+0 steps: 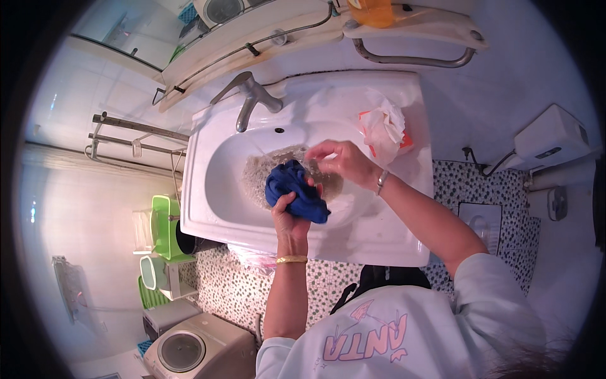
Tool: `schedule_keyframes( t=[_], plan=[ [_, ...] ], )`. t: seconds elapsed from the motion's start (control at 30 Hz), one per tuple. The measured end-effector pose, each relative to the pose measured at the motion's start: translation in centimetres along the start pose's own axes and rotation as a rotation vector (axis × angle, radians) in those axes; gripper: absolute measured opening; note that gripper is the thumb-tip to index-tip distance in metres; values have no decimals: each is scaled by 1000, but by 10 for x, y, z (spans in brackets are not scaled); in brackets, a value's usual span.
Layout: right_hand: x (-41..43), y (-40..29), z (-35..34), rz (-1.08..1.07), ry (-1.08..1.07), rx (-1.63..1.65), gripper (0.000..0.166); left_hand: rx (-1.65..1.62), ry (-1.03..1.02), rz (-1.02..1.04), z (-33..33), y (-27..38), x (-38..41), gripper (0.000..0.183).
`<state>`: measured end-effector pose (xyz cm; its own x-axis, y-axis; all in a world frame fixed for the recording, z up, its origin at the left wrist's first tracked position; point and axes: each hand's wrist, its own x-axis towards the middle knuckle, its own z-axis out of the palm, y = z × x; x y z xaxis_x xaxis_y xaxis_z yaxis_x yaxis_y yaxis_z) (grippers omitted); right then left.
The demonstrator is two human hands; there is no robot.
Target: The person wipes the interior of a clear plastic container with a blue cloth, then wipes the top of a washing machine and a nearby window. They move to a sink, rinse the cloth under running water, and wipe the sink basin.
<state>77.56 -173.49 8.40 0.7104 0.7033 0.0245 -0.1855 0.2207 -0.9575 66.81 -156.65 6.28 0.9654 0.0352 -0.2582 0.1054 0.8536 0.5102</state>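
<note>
A bunched dark blue cloth (296,192) rests in my left hand (289,215), thumb on one side and fingertips showing on the other. Beneath it, murky, bubbly water (255,177) covers the bottom of the white washbasin (215,189). My right hand (348,163) hovers over the water just right of the cloth, fingers bent and apart, with nothing seen in them. From the metal single-lever faucet (251,102) a thin stream appears to run into the basin.
On the right of the basin top sits a red-and-white tissue pack (386,128). Behind the basin run a metal rail (251,49) and a shelf with an orange bottle (371,12). Green tubs (165,227) and a washing machine (199,348) stand at left. A squat toilet (480,227) lies at right.
</note>
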Motion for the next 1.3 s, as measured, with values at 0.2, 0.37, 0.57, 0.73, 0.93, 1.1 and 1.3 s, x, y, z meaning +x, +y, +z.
schedule_keyframes(
  t=[0.2, 0.37, 0.57, 0.73, 0.93, 1.1, 1.3],
  plan=[
    [37, 63, 2, 309, -9, 481, 68, -108, -154, -33, 21, -16, -4, 52],
    [42, 60, 20, 178, -14, 701, 56, -145, -162, -176, 26, -27, -2, 58],
    [66, 69, 5, 85, 198, -439, 42, 489, 223, -419, 18, -11, 1, 44],
    [67, 89, 13, 104, 182, -890, 33, 1482, 201, -194, -8, -13, 16, 43],
    [57, 49, 32, 186, 154, -1167, 28, 2140, 338, 25, 8, -21, 12, 44],
    [53, -1, 20, 52, 0, -740, 56, 1118, 317, 341, -5, -14, 8, 39],
    [36, -15, -12, 5, -232, 51, 80, 172, 19, -196, 14, 6, -8, 53]
  ],
)
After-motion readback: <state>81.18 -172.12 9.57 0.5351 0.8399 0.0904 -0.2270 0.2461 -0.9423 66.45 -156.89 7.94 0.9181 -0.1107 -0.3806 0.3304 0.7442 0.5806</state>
